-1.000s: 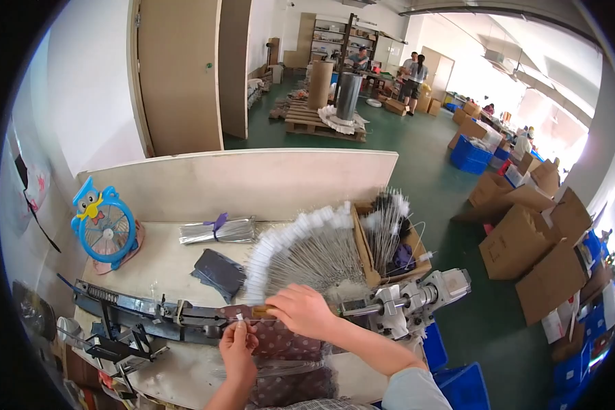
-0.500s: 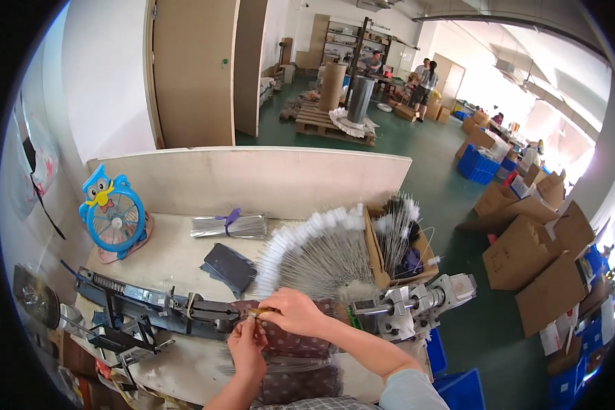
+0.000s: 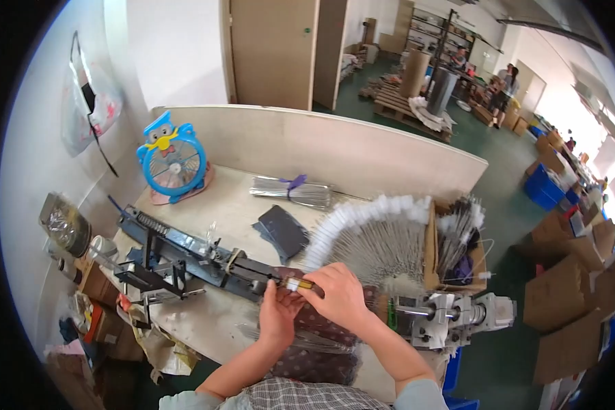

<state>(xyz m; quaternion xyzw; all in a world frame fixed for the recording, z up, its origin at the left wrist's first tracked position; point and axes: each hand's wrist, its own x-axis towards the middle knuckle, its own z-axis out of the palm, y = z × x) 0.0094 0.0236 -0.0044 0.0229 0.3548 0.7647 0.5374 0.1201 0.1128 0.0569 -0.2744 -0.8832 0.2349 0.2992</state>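
My right hand (image 3: 339,294) pinches a small yellow-and-white piece (image 3: 296,283) with a dark end, at the right end of a long dark metal fixture (image 3: 232,266). Close beside it, my left hand (image 3: 277,318) has its thumb raised by the fixture's tip and its fingers curled; what they hold, if anything, is too small to make out. Under both hands lies a brown dotted cloth (image 3: 314,365), with several thin wires (image 3: 314,339) across it. Thin wire brushes with white tufted ends (image 3: 369,236) spread in a fan beyond my right hand.
At right stands a metal machine with a shaft (image 3: 451,318), beside a cardboard box (image 3: 432,253) of more brushes. A blue owl-shaped fan (image 3: 174,164), a tied wire bundle (image 3: 294,191) and dark flat pads (image 3: 281,231) lie further back. A low partition (image 3: 321,140) borders the table.
The view has swung left, so the scene sits further right. My hands stay at the fixture's end; the yellow-and-white piece shows more plainly, and the left hand is turned with its thumb up.
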